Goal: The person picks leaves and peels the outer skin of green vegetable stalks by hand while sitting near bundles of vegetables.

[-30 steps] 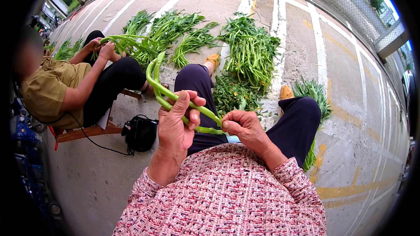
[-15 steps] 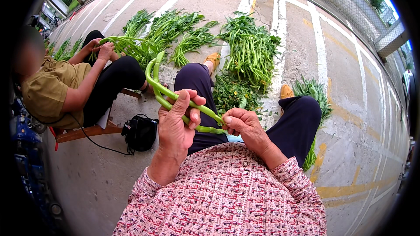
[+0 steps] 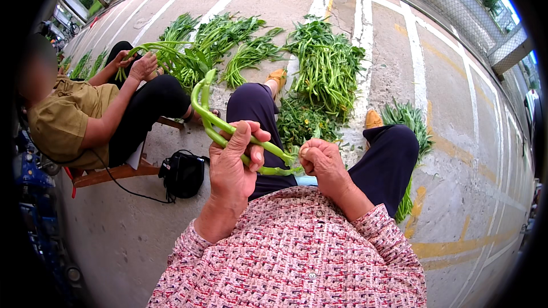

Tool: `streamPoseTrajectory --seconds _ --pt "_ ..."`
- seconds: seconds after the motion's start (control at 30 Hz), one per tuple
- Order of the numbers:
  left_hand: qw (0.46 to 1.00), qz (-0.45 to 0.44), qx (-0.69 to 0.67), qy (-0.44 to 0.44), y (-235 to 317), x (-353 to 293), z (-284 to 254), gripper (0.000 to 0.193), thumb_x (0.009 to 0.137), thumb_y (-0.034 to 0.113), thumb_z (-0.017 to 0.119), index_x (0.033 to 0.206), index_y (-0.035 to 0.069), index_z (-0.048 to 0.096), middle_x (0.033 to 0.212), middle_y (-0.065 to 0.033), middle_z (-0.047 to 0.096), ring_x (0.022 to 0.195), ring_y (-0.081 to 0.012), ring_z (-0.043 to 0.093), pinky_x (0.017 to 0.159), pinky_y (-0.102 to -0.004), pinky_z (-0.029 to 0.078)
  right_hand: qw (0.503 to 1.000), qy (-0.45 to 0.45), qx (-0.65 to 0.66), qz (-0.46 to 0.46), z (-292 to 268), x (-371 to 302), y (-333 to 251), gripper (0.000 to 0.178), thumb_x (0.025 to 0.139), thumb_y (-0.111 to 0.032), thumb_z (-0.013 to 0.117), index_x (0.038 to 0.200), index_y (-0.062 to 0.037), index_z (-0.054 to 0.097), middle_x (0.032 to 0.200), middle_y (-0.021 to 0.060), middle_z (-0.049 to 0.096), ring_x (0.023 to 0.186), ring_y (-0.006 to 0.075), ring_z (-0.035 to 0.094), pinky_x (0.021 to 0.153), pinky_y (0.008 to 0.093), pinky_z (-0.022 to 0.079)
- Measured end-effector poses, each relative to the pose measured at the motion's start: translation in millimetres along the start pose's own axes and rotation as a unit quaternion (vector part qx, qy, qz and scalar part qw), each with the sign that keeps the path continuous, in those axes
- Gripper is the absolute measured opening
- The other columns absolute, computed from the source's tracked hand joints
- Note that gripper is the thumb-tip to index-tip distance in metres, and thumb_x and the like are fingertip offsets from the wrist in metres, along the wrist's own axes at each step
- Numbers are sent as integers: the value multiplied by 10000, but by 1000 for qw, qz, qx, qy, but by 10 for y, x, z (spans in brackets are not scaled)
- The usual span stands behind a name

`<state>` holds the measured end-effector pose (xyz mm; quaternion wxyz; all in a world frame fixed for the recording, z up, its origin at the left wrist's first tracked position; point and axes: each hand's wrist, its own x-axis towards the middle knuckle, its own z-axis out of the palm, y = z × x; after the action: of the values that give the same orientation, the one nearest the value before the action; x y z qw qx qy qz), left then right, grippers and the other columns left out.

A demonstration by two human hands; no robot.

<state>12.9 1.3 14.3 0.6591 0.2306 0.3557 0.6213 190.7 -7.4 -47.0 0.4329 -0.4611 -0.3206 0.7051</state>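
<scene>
Thick, pale-green water spinach stems (image 3: pixel 201 102) are held in my left hand (image 3: pixel 231 165), its fingers wrapped around them. They loop upward past the hand, and their lower ends reach toward the right over my lap. My right hand (image 3: pixel 326 165) is closed in a pinch just to the right of those ends, with a narrow gap between. Whatever sits between its fingertips is too small to make out.
A large pile of leafy greens (image 3: pixel 325 68) lies ahead, with loose trimmed leaves (image 3: pixel 308 120) before it. More bunches (image 3: pixel 222 40) spread to the left; another (image 3: pixel 406 120) lies by my right foot. A seated co-worker (image 3: pixel 74 114) handles greens beside a black bag (image 3: pixel 184 174).
My right hand has pulled slightly right and up, away from the stem ends. My left hand keeps its hold, nearly still. The co-worker's nearer hand has shifted a little to the right.
</scene>
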Motion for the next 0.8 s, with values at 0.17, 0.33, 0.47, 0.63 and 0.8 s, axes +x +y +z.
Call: streamPoseTrajectory --seconds 0.17,0.33,0.47,0.63,0.8 --pt "1000 -11 -9 4 37 39 -37 188 867 207 575 882 22 602 773 -129 640 479 -94 506 392 -193 335 999 13 28 9 -55 -28 -23 81 862 -105 502 804 -64 543 714 9 569 558 46 474 450 163 339" --pt "1000 -16 -12 0 16 31 -28 186 869 202 572 890 20 602 773 -131 639 484 -92 506 395 -190 336 995 -42 -59 -75 69 -58 -145 138 869 -131 538 964 -40 579 769 -1 586 629 26 477 530 157 361" --pt "1000 -17 -14 3 -16 14 1 179 871 189 568 897 15 600 783 -134 638 491 -92 509 396 -188 338 981 -80 -138 -109 102 -55 -197 121 847 -119 571 897 -15 606 759 -4 569 627 49 470 542 196 377" --pt "1000 -18 -14 -4 -34 3 27 168 873 169 566 911 10 599 797 -137 636 505 -93 514 400 -188 341 909 -43 -329 -252 159 -85 -276 95 778 -68 617 850 -9 596 715 42 550 606 143 521 539 266 408" --pt "1000 -15 -4 -12 -36 6 59 162 867 138 570 941 -4 598 825 -134 635 538 -93 533 408 -191 353 836 -20 -409 -364 178 -69 -297 71 729 -12 598 782 -22 552 704 107 517 636 277 545 559 344 440"
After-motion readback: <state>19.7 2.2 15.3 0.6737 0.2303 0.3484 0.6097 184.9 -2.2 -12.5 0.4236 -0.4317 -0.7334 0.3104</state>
